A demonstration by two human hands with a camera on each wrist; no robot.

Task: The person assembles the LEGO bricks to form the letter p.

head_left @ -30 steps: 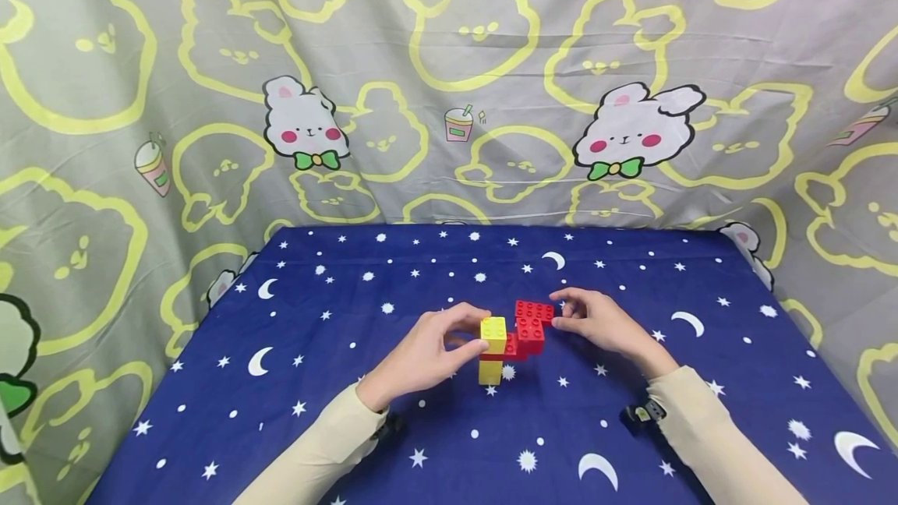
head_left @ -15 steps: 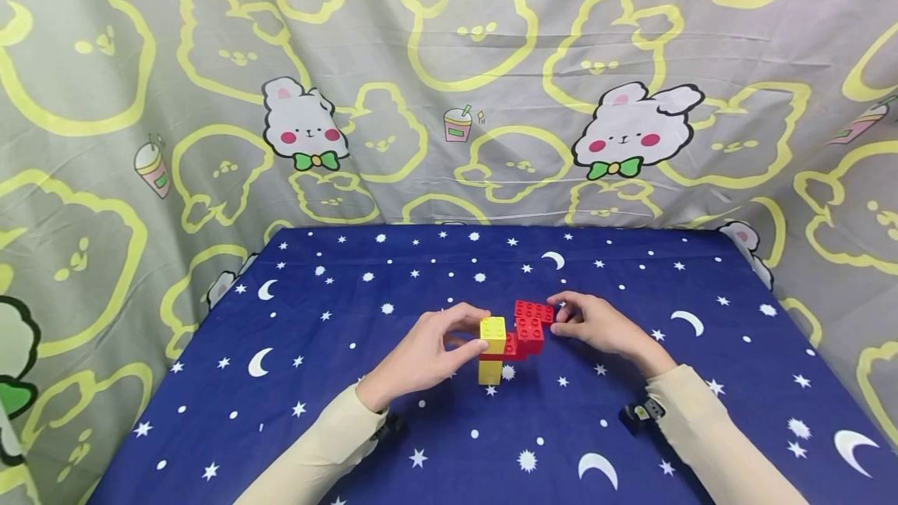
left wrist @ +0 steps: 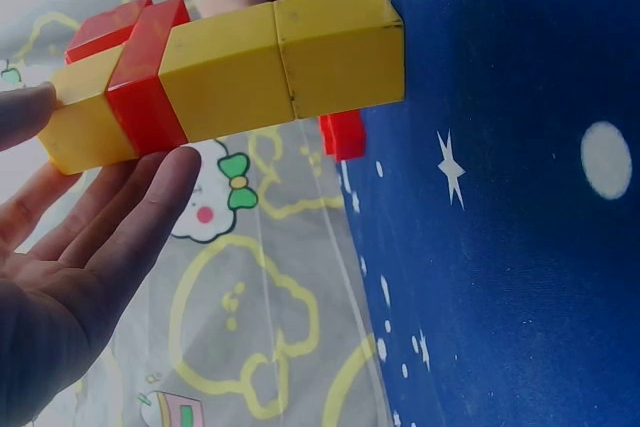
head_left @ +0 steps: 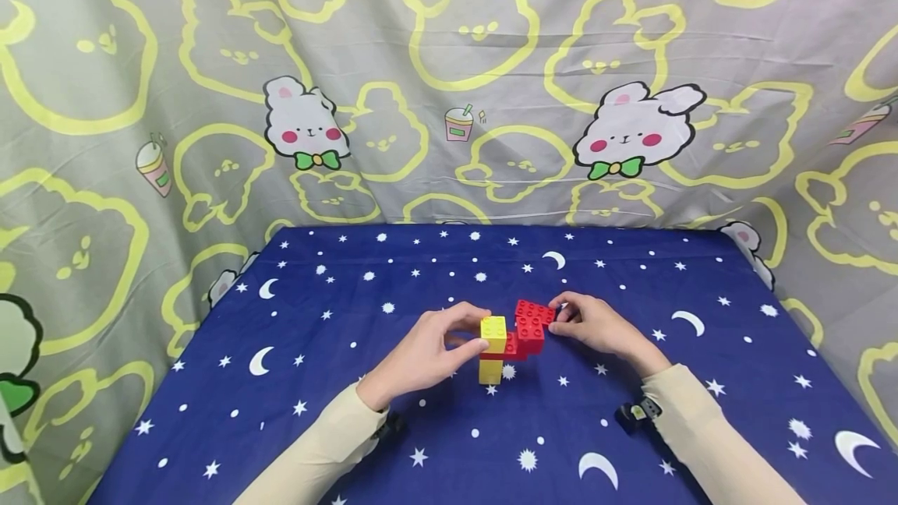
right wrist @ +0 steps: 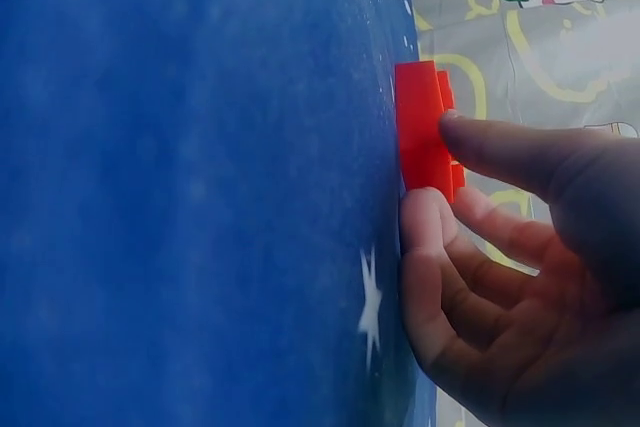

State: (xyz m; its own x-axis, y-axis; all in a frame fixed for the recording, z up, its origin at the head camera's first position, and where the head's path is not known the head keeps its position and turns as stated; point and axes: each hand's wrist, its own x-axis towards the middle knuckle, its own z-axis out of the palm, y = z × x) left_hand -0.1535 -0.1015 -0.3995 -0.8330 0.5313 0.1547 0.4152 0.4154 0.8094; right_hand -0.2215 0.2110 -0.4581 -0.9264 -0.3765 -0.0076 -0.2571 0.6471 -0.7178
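In the head view a tower of toy building bricks stands upright, with a yellow brick (head_left: 493, 333) on top and another yellow brick (head_left: 490, 372) at its foot. Red bricks (head_left: 529, 333) jut from its upper part to the right. My left hand (head_left: 428, 353) grips the tower's top, thumb and fingers on either side of it. Behind the jutting part lies a studded red brick (right wrist: 420, 127) on the cloth, partly hidden in the head view. My right hand (head_left: 596, 323) pinches its right end between thumb and forefinger.
A dark blue cloth (head_left: 351, 443) with white stars and moons covers the table. A grey curtain (head_left: 393, 37) with yellow outlines and rabbit prints hangs behind it and along both sides.
My right hand has come slightly left, and its fingertips have closed onto the far red brick. The left hand and the tower have stayed put.
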